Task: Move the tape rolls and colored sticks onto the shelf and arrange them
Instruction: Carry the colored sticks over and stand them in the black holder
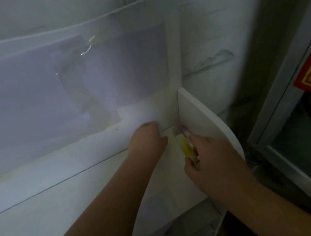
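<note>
Right hand (211, 156) pinches sticks (186, 145) — shelf (82, 201) corner.

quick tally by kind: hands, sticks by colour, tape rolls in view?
Hands: 2, left, right
Yellow sticks: 1, gripped by the right hand
Pinkish sticks: 1, blurred, at the shelf corner
Tape rolls: 0 visible
Total: 4; blur may hide more sticks.

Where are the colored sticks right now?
In the head view, the colored sticks are in the right hand, at the shelf's right end beside the white side panel.
</note>
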The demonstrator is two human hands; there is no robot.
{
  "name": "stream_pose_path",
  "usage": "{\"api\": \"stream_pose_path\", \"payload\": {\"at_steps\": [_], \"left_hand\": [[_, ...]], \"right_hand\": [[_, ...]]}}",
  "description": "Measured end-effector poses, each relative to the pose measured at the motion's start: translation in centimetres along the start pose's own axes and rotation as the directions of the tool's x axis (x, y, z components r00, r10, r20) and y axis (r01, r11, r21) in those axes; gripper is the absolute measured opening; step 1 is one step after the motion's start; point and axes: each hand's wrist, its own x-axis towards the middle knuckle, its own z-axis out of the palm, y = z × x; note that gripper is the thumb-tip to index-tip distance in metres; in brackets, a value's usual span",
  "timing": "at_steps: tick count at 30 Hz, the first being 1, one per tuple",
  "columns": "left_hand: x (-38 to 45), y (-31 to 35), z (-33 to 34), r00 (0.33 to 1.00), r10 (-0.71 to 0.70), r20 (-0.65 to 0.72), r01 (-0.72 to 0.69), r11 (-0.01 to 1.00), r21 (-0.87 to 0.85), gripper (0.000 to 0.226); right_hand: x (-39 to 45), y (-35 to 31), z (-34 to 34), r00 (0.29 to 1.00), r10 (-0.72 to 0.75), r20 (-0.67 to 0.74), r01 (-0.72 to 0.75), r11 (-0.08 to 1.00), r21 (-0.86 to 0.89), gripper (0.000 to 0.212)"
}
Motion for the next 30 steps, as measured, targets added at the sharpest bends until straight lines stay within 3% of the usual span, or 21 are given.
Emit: {"api": "stream_pose_path", "payload": {"at_steps": [9, 15, 21, 30], "left_hand": [[-2.9, -1.9, 0.4, 0.994, -0.103, -0.029, 0.099, 0.988, -0.120, 0.019], [-8.5, -4.7, -3.3, 0.963, -0.228, -0.145, 0.174, 0.934, -0.313, 0.040], [-14.2, -9.1, -7.4, 0.921, -0.314, -0.232, 0.224, 0.912, -0.343, 0.047], [-25.5, -17.0, -11.3, 0.829, -0.424, -0.364, 0.211, 0.841, -0.499, 0.031]], "right_hand": [[-1.5, 0.9, 0.0, 0.999, 0.048, 0.008, -0.049, 0.996, 0.080, 0.047], [-0.3, -1.3, 2.3, 0.998, -0.041, 0.041, 0.030, 0.967, 0.252, 0.045], [-0.4, -6.5, 5.4, 0.977, -0.170, 0.125, 0.088, 0.867, 0.491, 0.006], [-5.0, -17.9, 8.3, 0.938, -0.278, 0.206, 0.057, 0.711, 0.701, 0.011]]}}
